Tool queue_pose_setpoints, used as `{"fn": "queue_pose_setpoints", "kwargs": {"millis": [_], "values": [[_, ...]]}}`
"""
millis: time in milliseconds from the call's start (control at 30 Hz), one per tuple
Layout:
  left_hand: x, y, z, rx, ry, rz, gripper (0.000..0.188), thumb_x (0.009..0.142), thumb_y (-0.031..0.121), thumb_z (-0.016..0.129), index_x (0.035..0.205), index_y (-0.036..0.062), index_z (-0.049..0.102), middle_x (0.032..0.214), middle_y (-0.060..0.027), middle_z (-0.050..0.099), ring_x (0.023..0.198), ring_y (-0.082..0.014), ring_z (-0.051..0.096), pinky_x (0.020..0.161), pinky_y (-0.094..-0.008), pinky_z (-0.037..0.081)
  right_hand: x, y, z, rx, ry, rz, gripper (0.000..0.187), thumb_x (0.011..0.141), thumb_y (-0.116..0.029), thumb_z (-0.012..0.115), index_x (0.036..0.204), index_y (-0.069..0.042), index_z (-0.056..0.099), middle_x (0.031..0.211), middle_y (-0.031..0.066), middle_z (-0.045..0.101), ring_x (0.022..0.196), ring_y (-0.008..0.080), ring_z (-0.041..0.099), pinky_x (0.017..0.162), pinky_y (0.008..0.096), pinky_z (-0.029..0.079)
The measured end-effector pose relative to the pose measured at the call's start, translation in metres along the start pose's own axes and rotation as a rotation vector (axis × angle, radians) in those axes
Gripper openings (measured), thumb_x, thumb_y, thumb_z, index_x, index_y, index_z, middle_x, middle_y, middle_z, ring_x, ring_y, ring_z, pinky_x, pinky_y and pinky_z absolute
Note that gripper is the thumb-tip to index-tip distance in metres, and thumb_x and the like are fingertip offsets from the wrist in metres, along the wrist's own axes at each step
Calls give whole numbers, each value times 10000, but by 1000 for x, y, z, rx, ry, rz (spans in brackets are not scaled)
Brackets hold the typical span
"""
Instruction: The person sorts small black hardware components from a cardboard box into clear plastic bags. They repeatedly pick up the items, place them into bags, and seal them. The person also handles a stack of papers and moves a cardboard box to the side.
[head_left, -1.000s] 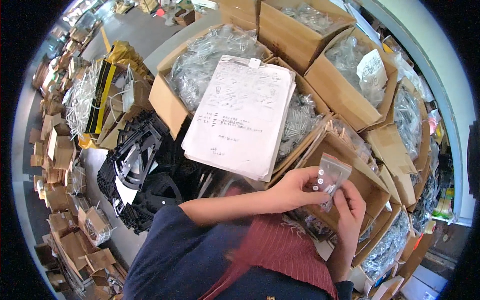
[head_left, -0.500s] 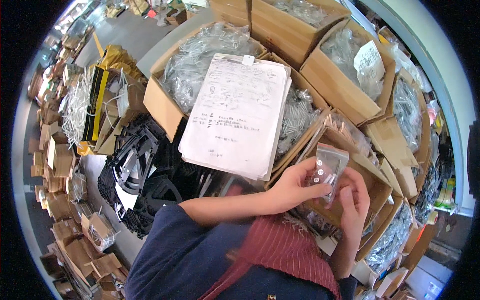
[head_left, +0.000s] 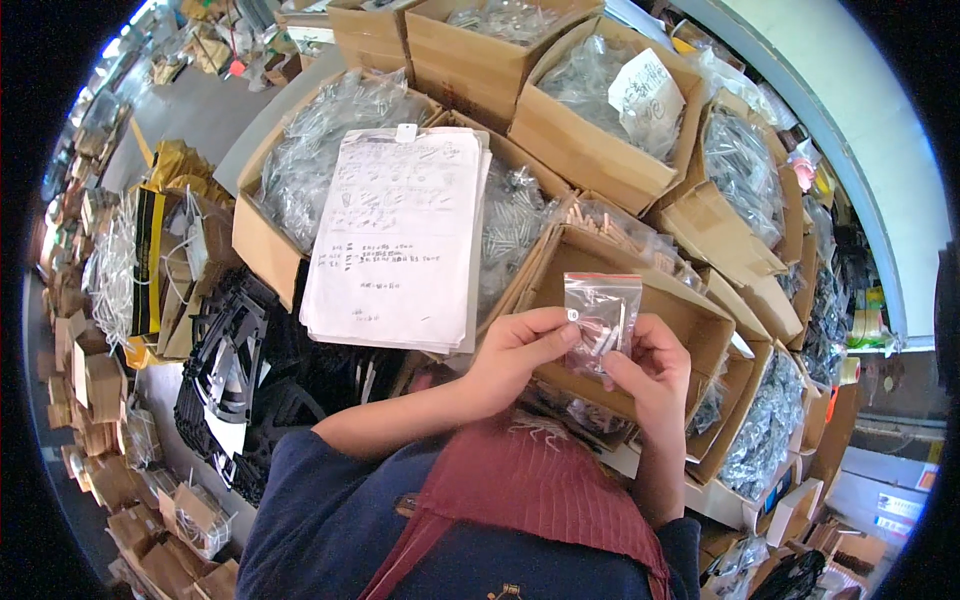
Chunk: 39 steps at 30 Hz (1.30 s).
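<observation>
A small clear zip bag [head_left: 603,293] with a red strip along its top hangs upright between my hands. Small metal and pale pieces show through the plastic, too small to name. My left hand [head_left: 525,352] pinches the bag's left side between thumb and fingers, close to a round white sticker. On the other side, my right hand [head_left: 652,368] grips the lower right edge, thumb in front. Directly behind the bag is an open cardboard box [head_left: 680,318]. To the left, a clipboard with handwritten papers [head_left: 392,240] rests across the boxes.
Around the papers stand cardboard boxes [head_left: 600,148] full of clear bags. One box holds bagged screws [head_left: 515,225]; beside it lie wooden dowels [head_left: 610,222]. Black plastic parts [head_left: 235,370] are stacked at the left, near white straps [head_left: 115,270].
The bag has turned to face me more squarely and sits further left in view. My left fingers have shifted to its edge, and my right thumb now presses its front. The whole view has shifted.
</observation>
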<state>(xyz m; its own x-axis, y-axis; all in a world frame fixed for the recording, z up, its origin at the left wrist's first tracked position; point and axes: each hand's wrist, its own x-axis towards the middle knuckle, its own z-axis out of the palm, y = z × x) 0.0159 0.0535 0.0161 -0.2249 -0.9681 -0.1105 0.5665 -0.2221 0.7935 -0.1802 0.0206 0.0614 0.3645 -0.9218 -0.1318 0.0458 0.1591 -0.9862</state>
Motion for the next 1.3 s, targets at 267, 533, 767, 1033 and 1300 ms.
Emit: {"fn": "queue_pose_setpoints", "kwargs": {"millis": [267, 533, 767, 1033, 1300], "values": [[2, 7, 3, -80, 132, 10, 250, 1085, 251, 467, 1138, 43, 597, 1009, -125, 718, 910, -222, 692, 788, -358, 550, -11, -11, -20, 139, 128, -58, 232, 931, -27, 697, 1148, -7, 618, 910, 19, 659, 701, 77, 603, 588, 227, 498], [-10, 15, 3, 27, 197, 205, 163, 1045, 118, 518, 1166, 40, 593, 913, -72, 630, 839, -174, 626, 754, -309, 525, -93, -68, -88, 201, 663, -617, 365, 890, 73, 561, 1251, 64, 611, 1015, 135, 709, 708, 148, 673, 521, 269, 539], [0, 24, -28, 150, 277, 271, 196, 1054, 100, 506, 1200, -6, 585, 969, -61, 612, 869, -148, 588, 790, -287, 489, -151, -20, -159, -103, 1062, -197, 344, 915, -135, 667, 1233, -5, 646, 874, 88, 707, 675, 173, 657, 603, 315, 543], [14, 23, -43, 766, 276, 301, 325, 1005, 97, 583, 1316, 2, 566, 1237, -93, 619, 1176, -193, 560, 1012, -331, 440, -163, 27, -156, -522, 1138, -4, 299, 951, -129, 684, 1222, -5, 654, 1008, 70, 718, 864, 133, 666, 775, 300, 529], [20, 15, -22, 1127, 226, 143, 469, 1031, 224, 596, 1401, -48, 503, 1263, -194, 646, 1130, -227, 627, 967, -337, 494, -106, 50, -112, -248, 505, -21, 346, 999, -320, 689, 1179, -28, 641, 909, 29, 664, 817, 88, 577, 753, 265, 498]]}}
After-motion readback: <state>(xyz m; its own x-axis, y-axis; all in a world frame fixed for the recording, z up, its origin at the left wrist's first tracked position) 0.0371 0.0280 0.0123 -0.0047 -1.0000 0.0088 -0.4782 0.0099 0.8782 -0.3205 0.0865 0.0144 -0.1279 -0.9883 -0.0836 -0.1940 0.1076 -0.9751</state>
